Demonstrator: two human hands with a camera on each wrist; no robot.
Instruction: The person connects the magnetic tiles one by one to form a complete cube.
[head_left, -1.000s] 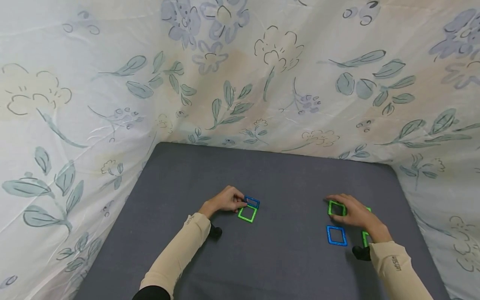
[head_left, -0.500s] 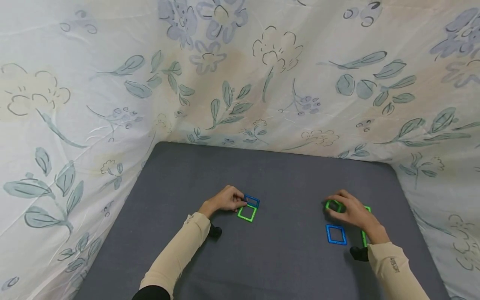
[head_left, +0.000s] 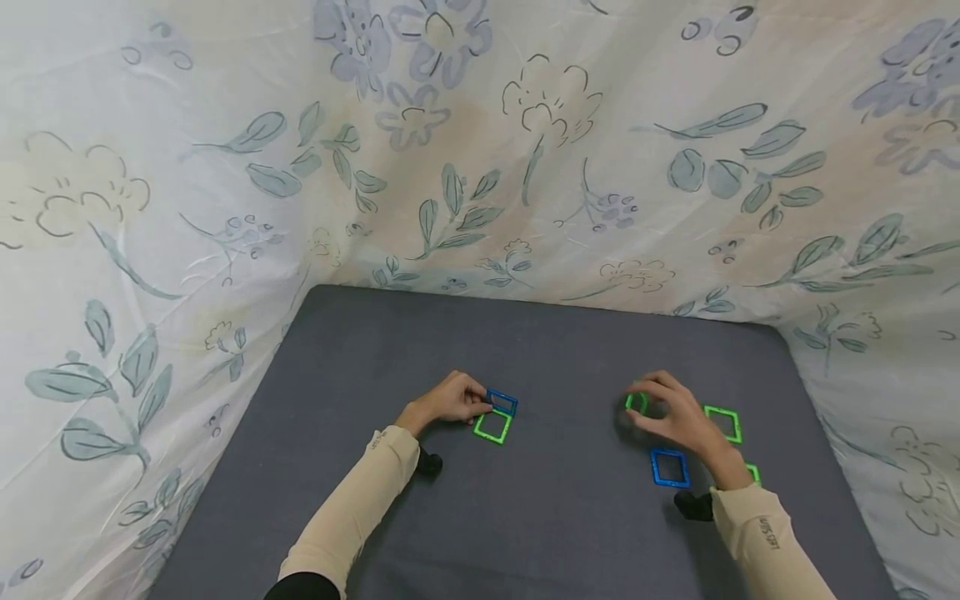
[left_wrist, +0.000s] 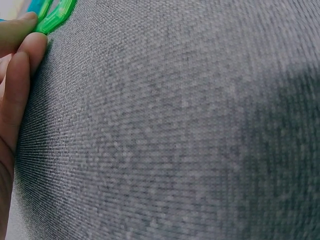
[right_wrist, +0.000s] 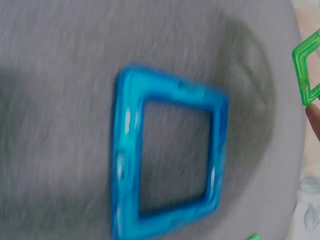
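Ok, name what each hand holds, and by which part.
Left hand: blue frame, by the corner beside a green frame. Right hand: another green frame, a fingertip at one corner.

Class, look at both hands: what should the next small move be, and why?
Probably carry the raised green frame leftward to the pair: the right hand holds it off the table, while the left hand pinches a blue frame beside another green frame, perhaps steadying both.
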